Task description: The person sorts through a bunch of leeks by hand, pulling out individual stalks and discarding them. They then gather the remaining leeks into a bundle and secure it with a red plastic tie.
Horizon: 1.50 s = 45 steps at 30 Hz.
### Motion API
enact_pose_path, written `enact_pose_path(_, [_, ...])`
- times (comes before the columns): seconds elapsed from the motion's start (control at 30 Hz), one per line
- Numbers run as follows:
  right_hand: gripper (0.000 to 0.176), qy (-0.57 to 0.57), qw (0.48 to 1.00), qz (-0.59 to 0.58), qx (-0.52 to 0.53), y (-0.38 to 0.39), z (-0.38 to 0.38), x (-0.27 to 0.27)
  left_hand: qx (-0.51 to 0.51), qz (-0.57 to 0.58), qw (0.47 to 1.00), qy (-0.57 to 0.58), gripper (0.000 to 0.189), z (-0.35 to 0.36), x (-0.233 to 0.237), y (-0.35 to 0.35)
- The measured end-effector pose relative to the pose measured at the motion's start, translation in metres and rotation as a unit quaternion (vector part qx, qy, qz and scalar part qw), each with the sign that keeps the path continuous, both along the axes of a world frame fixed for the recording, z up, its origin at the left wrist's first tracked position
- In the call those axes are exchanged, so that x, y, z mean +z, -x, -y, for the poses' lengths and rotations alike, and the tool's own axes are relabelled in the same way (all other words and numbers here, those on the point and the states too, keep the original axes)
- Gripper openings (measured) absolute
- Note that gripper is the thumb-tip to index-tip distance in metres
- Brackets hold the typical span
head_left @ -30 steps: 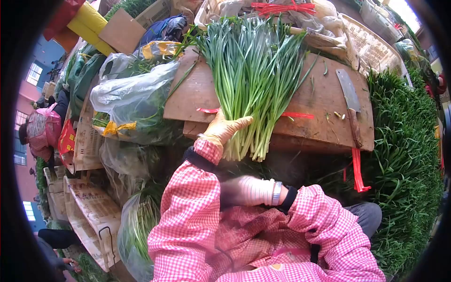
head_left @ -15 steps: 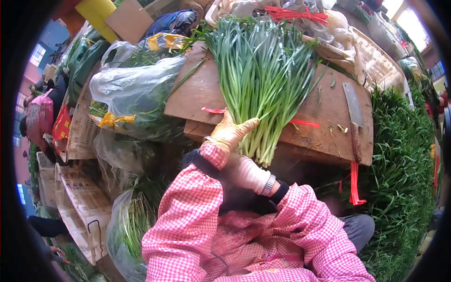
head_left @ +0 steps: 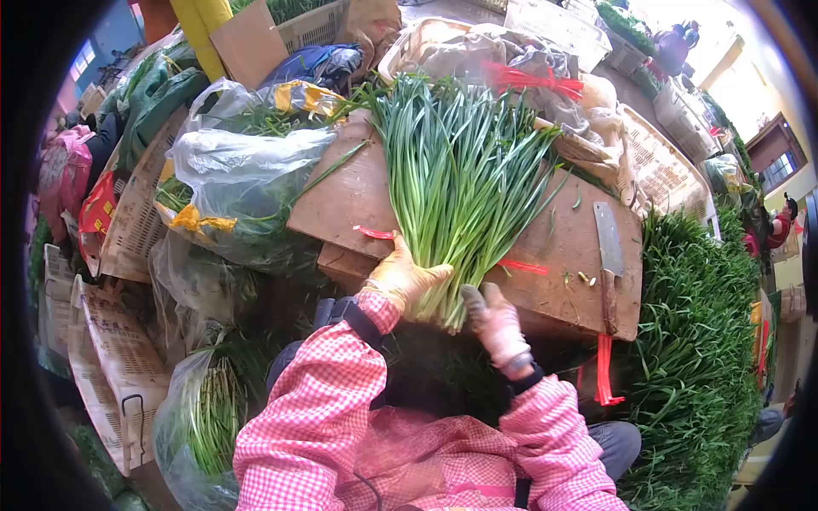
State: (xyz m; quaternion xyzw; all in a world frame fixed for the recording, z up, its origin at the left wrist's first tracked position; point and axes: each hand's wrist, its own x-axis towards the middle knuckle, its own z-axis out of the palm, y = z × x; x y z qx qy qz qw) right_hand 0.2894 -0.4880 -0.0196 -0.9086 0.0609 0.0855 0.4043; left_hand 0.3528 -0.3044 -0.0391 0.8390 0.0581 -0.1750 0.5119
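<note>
A large bundle of long green stalks (head_left: 460, 187) lies fanned out on a brown wooden board (head_left: 341, 192), its pale ends toward me. My left hand (head_left: 404, 277), in a yellowish glove, rests at the left side of the stalk ends, thumb across them and fingers apart. At the right of the pale ends is my right hand (head_left: 497, 326), in a whitish glove with grey fingertips; its fingers are partly spread, with nothing visible in them. Under the bundle runs a red strip (head_left: 522, 267), which shows on both sides.
A cleaver (head_left: 608, 247) lies on the board's right side, above hanging red strips (head_left: 606, 375). Leafy greens (head_left: 690, 341) are piled at the right. Plastic bags of greens (head_left: 247, 170) stand at the left. Crates and red ties (head_left: 537, 81) are behind the board.
My right hand has moved from below my left wrist to the right of the stalk ends, its fingers now showing. The view has shifted, so the board appears lower and further left.
</note>
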Motion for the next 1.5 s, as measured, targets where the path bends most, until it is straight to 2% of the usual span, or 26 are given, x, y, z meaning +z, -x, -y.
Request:
enact_pose_path(0.03, [0.039, -0.042, 0.994, 0.096, -0.003, -0.005, -0.012, -0.017, -0.011, 0.0, 1.0, -0.005, 0.085, 0.004, 0.005, 0.003])
enact_pose_path(0.1, [0.038, 0.089, 0.996, -0.001, 0.027, -0.013, -0.029, -0.001, -0.014, 0.012, 1.0, -0.024, 0.081, 0.008, 0.015, 0.009])
enact_pose_path(0.13, [0.04, 0.084, 0.996, -0.023, 0.031, -0.015, -0.029, 0.007, -0.032, 0.013, 0.999, -0.026, 0.08, 0.004, 0.008, 0.006])
enact_pose_path(0.23, [0.027, -0.076, 0.995, 0.065, 0.017, -0.007, -0.009, -0.026, -0.048, -0.025, 0.998, -0.045, 0.08, 0.005, 0.028, 0.007])
enact_pose_path(0.27, [0.02, -0.115, 0.993, 0.009, 0.001, -0.002, -0.005, -0.01, -0.067, 0.028, 0.997, 0.0, 0.08, 0.0, 0.024, 0.008])
enact_pose_path(0.3, [0.018, 0.042, 0.956, 0.242, 0.16, -0.001, 0.016, -0.034, -0.088, 0.078, 0.992, 0.045, 0.08, -0.004, 0.02, 0.009])
enact_pose_path(0.33, [0.019, -0.161, 0.98, 0.095, 0.067, 0.001, 0.018, -0.034, -0.077, 0.038, 0.996, -0.027, 0.08, -0.008, 0.045, 0.014])
enact_pose_path(0.37, [0.024, -0.242, 0.969, -0.019, 0.041, 0.001, 0.02, -0.023, -0.067, -0.004, 0.993, -0.096, 0.08, -0.015, 0.068, 0.015])
enact_pose_path(0.43, [0.025, -0.322, 0.945, 0.041, 0.039, 0.008, 0.026, -0.034, -0.072, -0.023, 0.982, -0.173, 0.075, -0.032, 0.118, 0.023])
enact_pose_path(0.47, [0.019, -0.411, 0.905, -0.113, -0.013, 0.02, 0.026, -0.004, -0.026, 0.064, 0.996, -0.064, 0.071, -0.05, 0.114, 0.037])
enact_pose_path(0.5, [0.015, -0.352, 0.928, -0.122, -0.023, 0.027, 0.024, -0.003, 0.016, 0.157, 0.986, 0.047, 0.067, -0.062, 0.111, 0.052])
enact_pose_path(0.53, [0.015, -0.311, 0.941, -0.13, 0.002, 0.037, 0.023, -0.012, 0.034, 0.243, 0.964, 0.099, 0.066, -0.081, 0.123, 0.071])
enact_pose_path(0.57, [0.016, -0.268, 0.953, -0.137, 0.024, 0.047, 0.021, -0.018, 0.083, 0.213, 0.93, 0.289, 0.052, -0.095, 0.133, 0.097])
enact_pose_path(0.6, [0.016, -0.25, 0.952, -0.175, 0.039, 0.055, 0.012, -0.013, 0.142, 0.148, 0.89, 0.408, 0.042, -0.11, 0.143, 0.121])
enact_pose_path(0.67, [0.015, -0.227, 0.946, -0.231, 0.029, 0.071, 0.001, -0.012, 0.211, 0.114, 0.913, 0.331, 0.036, -0.157, 0.128, 0.163])
enact_pose_path(0.73, [0.013, -0.232, 0.942, -0.24, 0.018, 0.078, -0.003, -0.027, 0.384, 0.083, 0.898, 0.196, 0.03, -0.213, 0.076, 0.206])
enact_pose_path(0.83, [0.011, -0.26, 0.931, -0.255, 0.001, 0.093, 0.009, -0.058, 0.445, 0.031, 0.889, 0.101, 0.026, -0.297, 0.033, 0.3])
enact_pose_path(0.87, [0.011, -0.276, 0.931, -0.24, -0.009, 0.095, 0.015, -0.085, 0.449, -0.022, 0.885, 0.118, 0.023, -0.31, 0.02, 0.326])
enact_pose_path(1.0, [0.016, -0.35, 0.909, -0.224, -0.013, 0.106, 0.036, -0.124, 0.473, -0.192, 0.839, 0.19, 0.023, -0.263, -0.041, 0.368])
enact_pose_path(1.07, [0.03, -0.524, 0.776, -0.325, -0.136, 0.108, 0.069, -0.163, 0.512, -0.24, 0.822, 0.072, 0.03, -0.22, -0.097, 0.399])
enact_pose_path(1.1, [0.036, -0.49, 0.779, -0.334, -0.203, 0.112, 0.067, -0.151, 0.473, -0.212, 0.849, -0.104, 0.044, -0.216, -0.158, 0.438])
enact_pose_path(1.17, [0.036, -0.459, 0.798, -0.338, -0.197, 0.117, 0.064, -0.149, 0.49, -0.207, 0.817, -0.222, 0.056, -0.178, -0.133, 0.448])
enact_pose_path(1.27, [0.036, -0.426, 0.819, -0.354, -0.15, 0.128, 0.052, -0.147, 0.504, -0.278, 0.796, -0.188, 0.062, -0.15, -0.101, 0.471])
enact_pose_path(1.37, [0.035, -0.41, 0.824, -0.371, -0.121, 0.134, 0.039, -0.146, 0.442, -0.407, 0.775, -0.195, 0.068, -0.139, -0.098, 0.491])
enact_pose_path(1.4, [0.035, -0.406, 0.827, -0.372, -0.116, 0.136, 0.037, -0.146, 0.405, -0.425, 0.786, -0.197, 0.075, -0.138, -0.096, 0.488])
enact_pose_path(1.5, [0.034, -0.395, 0.833, -0.373, -0.105, 0.139, 0.031, -0.144, 0.44, -0.407, 0.793, -0.107, 0.085, -0.126, -0.1, 0.48])
